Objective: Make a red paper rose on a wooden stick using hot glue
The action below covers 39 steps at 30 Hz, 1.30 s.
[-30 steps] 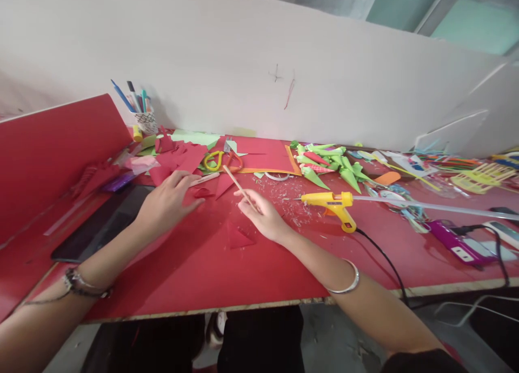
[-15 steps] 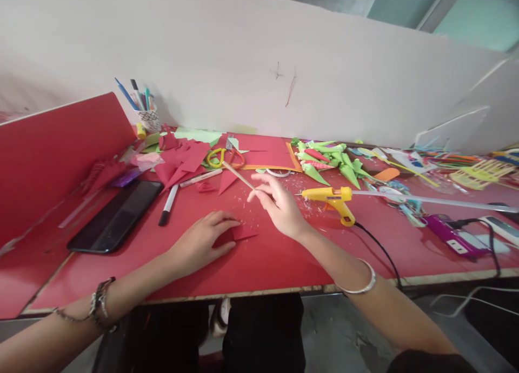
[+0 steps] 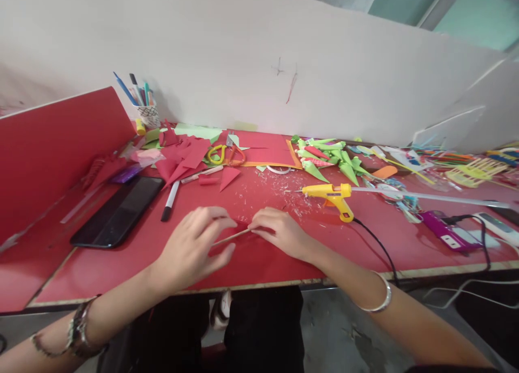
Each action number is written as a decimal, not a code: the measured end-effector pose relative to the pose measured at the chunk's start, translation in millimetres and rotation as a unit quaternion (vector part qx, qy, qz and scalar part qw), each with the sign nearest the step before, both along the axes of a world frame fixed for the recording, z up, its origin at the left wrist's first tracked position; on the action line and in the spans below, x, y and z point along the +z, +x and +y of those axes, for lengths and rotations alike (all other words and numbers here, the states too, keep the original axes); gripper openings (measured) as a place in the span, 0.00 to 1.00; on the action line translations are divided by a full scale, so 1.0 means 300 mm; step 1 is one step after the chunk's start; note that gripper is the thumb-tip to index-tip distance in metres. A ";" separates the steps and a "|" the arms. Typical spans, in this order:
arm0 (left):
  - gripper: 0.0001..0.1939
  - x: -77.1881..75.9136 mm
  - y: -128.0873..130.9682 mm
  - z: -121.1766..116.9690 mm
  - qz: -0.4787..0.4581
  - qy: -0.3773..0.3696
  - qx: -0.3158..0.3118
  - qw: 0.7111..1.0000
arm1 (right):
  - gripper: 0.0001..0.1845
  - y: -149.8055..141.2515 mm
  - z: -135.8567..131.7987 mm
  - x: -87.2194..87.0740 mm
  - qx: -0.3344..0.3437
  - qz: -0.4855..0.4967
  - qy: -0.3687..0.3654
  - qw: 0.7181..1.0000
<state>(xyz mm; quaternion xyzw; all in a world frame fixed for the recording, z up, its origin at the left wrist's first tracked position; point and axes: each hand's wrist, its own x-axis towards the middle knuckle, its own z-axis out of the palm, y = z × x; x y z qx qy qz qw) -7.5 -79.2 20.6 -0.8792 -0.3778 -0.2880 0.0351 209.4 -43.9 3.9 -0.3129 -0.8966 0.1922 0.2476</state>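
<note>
- Right hand: thumb and fingertips pinched together on one end of a thin stick, the knuckles bent, the hand low over the table.
- Left hand: fingers loosely curled, thumb well apart from them, leaving a wide gap; the stick's other end reaches into that gap, and whether the fingers touch it I cannot tell.
- Stick: between the two hands, slanting slightly, its right end higher in view, above the front part of the red table.
- Just beyond the hands: a red triangle lying flat, with a red roll just left of it.
- Left of these: a white marker with a black end, then a dark phone lying at a slant.
- Right of the hands: a yellow glue gun on its side, its nozzle pointing left toward pale shavings, a long clear rod behind it.
- Farther back: scissors with yellow and orange handles, red scraps to their left, green cones to their right.
- Far left: a cup of pens by the wall.
- Far right: a purple power strip.
</note>
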 end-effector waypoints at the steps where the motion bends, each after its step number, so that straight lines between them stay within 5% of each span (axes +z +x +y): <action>1: 0.13 -0.009 0.016 0.000 0.041 -0.013 0.004 0.999 | 0.09 0.001 0.003 -0.003 0.007 -0.010 0.003 1.000; 6: 0.17 -0.056 0.066 0.039 0.135 -0.107 0.062 0.983 | 0.09 0.002 0.023 -0.027 0.036 -0.046 0.005 0.998; 12: 0.11 -0.040 0.052 0.083 0.148 -0.162 0.023 0.975 | 0.09 0.002 0.033 -0.025 0.050 -0.064 -0.017 0.997; 18: 0.10 -0.048 0.040 0.095 0.250 -0.028 -0.064 0.966 | 0.07 -0.009 0.049 -0.005 0.077 -0.057 -0.050 0.994; 23: 0.13 -0.064 0.037 0.087 0.286 0.089 -0.090 0.950 | 0.09 -0.027 0.042 -0.012 0.063 -0.121 0.041 0.990; 28: 0.12 -0.066 0.030 0.080 0.270 0.114 -0.078 0.953 | 0.14 -0.036 0.019 -0.039 0.045 -0.193 0.184 0.963; 39: 0.14 -0.090 -0.019 0.122 0.118 -0.044 -0.057 0.990 | 0.15 -0.038 -0.005 -0.028 0.052 -0.181 0.282 0.941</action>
